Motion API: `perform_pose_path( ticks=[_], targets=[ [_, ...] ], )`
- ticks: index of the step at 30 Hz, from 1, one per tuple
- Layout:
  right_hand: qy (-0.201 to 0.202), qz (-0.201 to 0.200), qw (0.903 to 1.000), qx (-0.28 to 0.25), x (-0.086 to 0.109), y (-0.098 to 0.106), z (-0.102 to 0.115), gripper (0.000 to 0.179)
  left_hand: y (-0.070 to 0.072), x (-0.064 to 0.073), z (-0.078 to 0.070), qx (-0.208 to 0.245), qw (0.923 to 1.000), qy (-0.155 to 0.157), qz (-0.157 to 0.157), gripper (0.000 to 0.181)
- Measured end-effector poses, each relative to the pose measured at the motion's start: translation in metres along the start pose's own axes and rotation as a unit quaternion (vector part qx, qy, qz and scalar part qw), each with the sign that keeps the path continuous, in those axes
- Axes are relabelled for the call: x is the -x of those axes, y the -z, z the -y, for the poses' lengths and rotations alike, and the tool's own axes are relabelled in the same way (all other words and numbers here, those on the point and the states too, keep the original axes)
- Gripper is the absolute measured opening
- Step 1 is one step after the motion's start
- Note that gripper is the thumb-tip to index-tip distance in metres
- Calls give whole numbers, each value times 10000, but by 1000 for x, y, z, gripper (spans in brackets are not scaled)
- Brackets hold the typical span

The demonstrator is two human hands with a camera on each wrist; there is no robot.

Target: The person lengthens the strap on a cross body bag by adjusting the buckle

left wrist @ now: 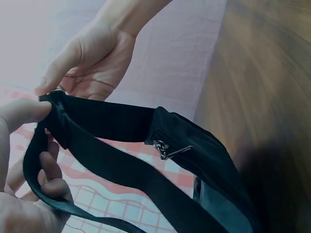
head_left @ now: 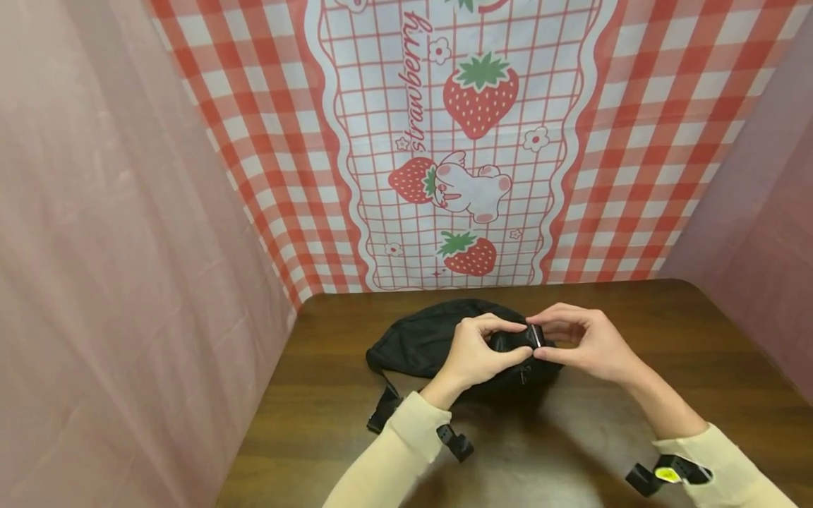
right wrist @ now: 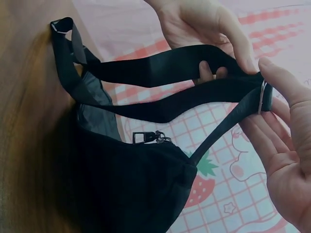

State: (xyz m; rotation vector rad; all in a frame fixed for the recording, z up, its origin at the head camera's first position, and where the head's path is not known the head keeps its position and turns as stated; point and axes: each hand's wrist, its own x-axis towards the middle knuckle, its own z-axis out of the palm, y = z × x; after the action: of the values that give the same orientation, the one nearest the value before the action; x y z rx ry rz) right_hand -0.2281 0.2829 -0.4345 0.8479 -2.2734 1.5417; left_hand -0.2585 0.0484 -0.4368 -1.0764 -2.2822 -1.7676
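Note:
A black waist bag [head_left: 416, 342] lies on the wooden table, its strap lifted by both hands. My left hand [head_left: 473, 353] pinches the black webbing strap [right wrist: 150, 68] beside a metal-edged strap slider [right wrist: 263, 97]. From the other side my right hand [head_left: 591, 346] holds that slider between thumb and fingertips, and the two hands nearly meet there. In the left wrist view, a loop of strap hangs over curled fingers [left wrist: 53, 187] of the left hand. A metal zipper pull [right wrist: 145, 138] shows on the bag's side.
The brown table [head_left: 305, 416] carries the bag. Behind it hangs a red-checked strawberry cloth [head_left: 476, 176], with a pale pink curtain [head_left: 127, 247] at the left. Another strap end with a metal ring [right wrist: 60, 25] lies toward the left. Each wrist wears a small black camera mount [head_left: 456, 443].

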Motion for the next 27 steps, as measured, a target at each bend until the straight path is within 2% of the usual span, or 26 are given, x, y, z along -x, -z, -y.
perform_pose_path(
  ticks=[5, 13, 18, 22, 25, 27],
  targets=[
    [-66, -44, 9999, 79, 1, -2, 1, 45, 1, 2, 3, 92, 9999, 75, 42, 39],
    [-235, -395, 9982, 381, 0, 0, 5, 42, 4, 8, 14, 152, 9997, 72, -203, 40],
    [-226, -281, 9986, 385, 0, 0, 4, 42, 3, 8, 13, 234, 9992, -329, -20, 37],
    [-199, -153, 9980, 588, 1, 0, 4, 43, 0, 8, 8, -561, 9942, -918, 69, 33],
    [-239, -102, 9967, 774, 3, 0, 3, 43, -4, 10, 3, -1259, 9826, -1365, 46, 32],
    [-312, -74, 9957, 870, 4, 0, 2, 43, -7, 12, 2, -1515, 9758, -1575, 24, 30]
  ],
)
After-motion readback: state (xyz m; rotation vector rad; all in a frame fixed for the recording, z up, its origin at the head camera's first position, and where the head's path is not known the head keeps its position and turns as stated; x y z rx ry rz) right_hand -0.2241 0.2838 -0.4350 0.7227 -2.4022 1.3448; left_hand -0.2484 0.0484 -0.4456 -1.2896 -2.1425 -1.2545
